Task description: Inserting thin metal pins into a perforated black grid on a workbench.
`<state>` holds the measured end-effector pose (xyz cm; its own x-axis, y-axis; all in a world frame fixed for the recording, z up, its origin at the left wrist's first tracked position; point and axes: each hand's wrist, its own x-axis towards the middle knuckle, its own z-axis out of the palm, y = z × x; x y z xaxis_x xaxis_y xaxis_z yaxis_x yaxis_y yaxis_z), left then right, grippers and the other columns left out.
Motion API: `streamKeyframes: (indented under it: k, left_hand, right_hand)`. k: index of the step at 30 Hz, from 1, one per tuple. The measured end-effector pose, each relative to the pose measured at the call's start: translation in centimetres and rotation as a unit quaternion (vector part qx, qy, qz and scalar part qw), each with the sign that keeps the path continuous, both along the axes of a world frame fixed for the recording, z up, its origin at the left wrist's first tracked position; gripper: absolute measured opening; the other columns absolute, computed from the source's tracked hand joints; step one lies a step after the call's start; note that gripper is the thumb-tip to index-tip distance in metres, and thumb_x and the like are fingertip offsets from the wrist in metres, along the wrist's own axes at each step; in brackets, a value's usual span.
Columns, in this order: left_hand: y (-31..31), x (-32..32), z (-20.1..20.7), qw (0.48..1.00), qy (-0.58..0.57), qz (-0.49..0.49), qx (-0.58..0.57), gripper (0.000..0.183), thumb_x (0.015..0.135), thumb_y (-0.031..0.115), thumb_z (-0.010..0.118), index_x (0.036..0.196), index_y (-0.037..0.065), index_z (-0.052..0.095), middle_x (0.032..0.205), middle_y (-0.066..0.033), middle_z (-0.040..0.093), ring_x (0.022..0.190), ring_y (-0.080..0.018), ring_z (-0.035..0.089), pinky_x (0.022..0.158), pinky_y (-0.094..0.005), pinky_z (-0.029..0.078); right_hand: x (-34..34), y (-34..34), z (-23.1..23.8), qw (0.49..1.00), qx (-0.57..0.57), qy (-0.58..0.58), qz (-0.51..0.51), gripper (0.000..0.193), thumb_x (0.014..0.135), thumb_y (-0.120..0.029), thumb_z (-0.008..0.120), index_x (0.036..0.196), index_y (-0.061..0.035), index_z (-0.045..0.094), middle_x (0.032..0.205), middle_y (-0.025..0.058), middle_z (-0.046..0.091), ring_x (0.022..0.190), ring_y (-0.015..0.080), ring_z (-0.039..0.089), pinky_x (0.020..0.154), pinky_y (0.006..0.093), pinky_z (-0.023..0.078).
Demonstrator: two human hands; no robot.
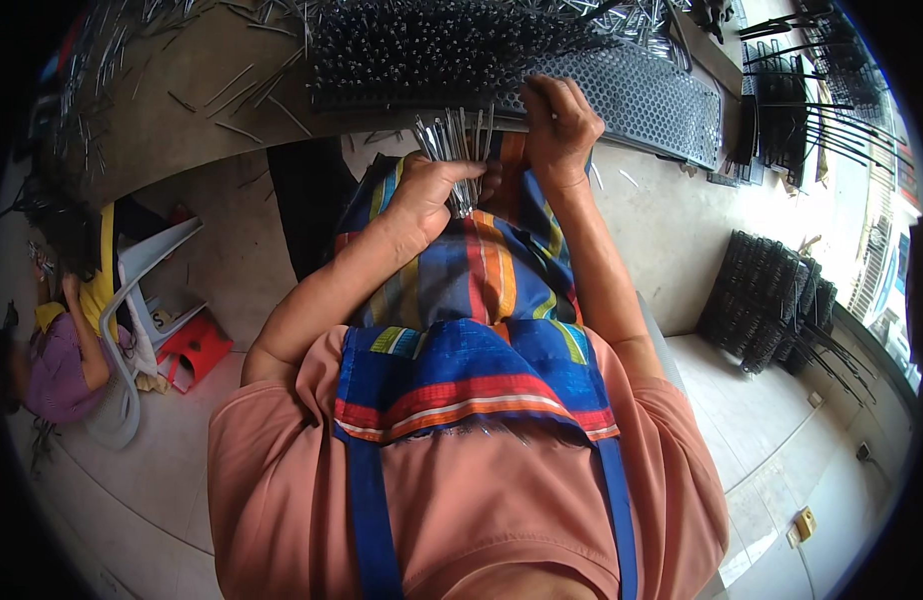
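Note:
My left hand (434,195) is closed around a bundle of thin silvery metal rods (452,135), which stand upright and fan out a little above the thumb. The bundle is over my lap, on a striped apron (482,270). My right hand (564,125) is at the near edge of a dark perforated plate (647,100), its fingers curled in a pinch. Whatever those fingers hold, if anything, is too small or hidden. Many dark rods (412,55) stand packed in the holes across the plate's left and middle; holes on the right show bare.
Loose rods (244,95) lie scattered over the brown table (172,130). Stacks of black wire-like pieces (767,300) stand on the floor at right. To the left, another person in purple (67,375) is beside a grey chair (122,400) and a red bag (197,355).

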<state>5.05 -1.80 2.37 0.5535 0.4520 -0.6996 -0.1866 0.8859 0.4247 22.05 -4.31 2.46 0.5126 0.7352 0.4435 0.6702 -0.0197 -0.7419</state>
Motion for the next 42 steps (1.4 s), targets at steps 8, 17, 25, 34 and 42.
streamKeyframes:
  k: [8, 17, 25, 34, 42]
  left_hand:
    - [0.1, 0.0, -0.3, 1.0, -0.014, -0.021, 0.005, 0.02, 0.079, -0.009, 0.061, 0.099, -0.008, 0.065, 0.089, -0.0188, 0.071, 0.076, -0.0273, 0.071, 0.068, -0.035, 0.059]
    - [0.4, -0.1, -0.2, 0.999, -0.029, -0.034, 0.008, 0.026, 0.079, -0.011, 0.06, 0.104, -0.008, 0.064, 0.091, -0.0186, 0.071, 0.077, -0.0272, 0.071, 0.07, -0.035, 0.06]
    - [-0.4, 0.3, -0.7, 0.997, -0.048, -0.009, 0.055, 0.024, 0.084, -0.006, 0.062, 0.107, 0.001, 0.065, 0.092, -0.0129, 0.07, 0.079, -0.0262, 0.071, 0.068, -0.0376, 0.061]
    - [-0.5, -1.0, -0.8, 0.999, 0.04, 0.001, 0.017, 0.019, 0.084, -0.003, 0.061, 0.103, 0.003, 0.063, 0.084, -0.0131, 0.07, 0.072, -0.0242, 0.07, 0.06, -0.0347, 0.059]
    - [-0.2, -1.4, -0.4, 0.999, 0.031, 0.014, 0.025, 0.02, 0.084, -0.005, 0.059, 0.103, -0.001, 0.062, 0.086, -0.0158, 0.07, 0.072, -0.0255, 0.071, 0.061, -0.0352, 0.059]
  right_hand:
    - [1.1, -0.1, -0.7, 0.997, -0.027, 0.069, -0.038, 0.01, 0.076, -0.002, 0.072, 0.086, -0.0026, 0.072, 0.074, 0.0096, 0.065, 0.065, 0.0231, 0.066, 0.061, 0.0288, 0.05]
    - [0.7, -1.1, -0.4, 0.969, -0.184, -0.155, -0.05, 0.009, 0.078, -0.009, 0.072, 0.083, -0.002, 0.072, 0.069, 0.0068, 0.064, 0.064, 0.0139, 0.064, 0.057, 0.0256, 0.048]
    - [-0.4, -2.5, 1.4, 0.862, -0.247, 0.436, 0.077, 0.013, 0.084, -0.01, 0.07, 0.075, -0.0029, 0.065, 0.063, -0.0011, 0.058, 0.055, 0.0053, 0.051, 0.05, 0.0215, 0.039]
    - [-0.4, 0.0, 0.8, 0.978, 0.078, 0.195, 0.013, 0.006, 0.079, 0.003, 0.072, 0.083, -0.0002, 0.07, 0.074, -0.0009, 0.062, 0.064, 0.0053, 0.053, 0.057, 0.0198, 0.042]
    - [-1.4, -0.1, 0.1, 0.999, -0.006, 0.018, 0.03, 0.015, 0.073, 0.005, 0.074, 0.088, 0.0002, 0.071, 0.078, 0.0054, 0.064, 0.067, 0.0114, 0.061, 0.061, 0.0221, 0.047]
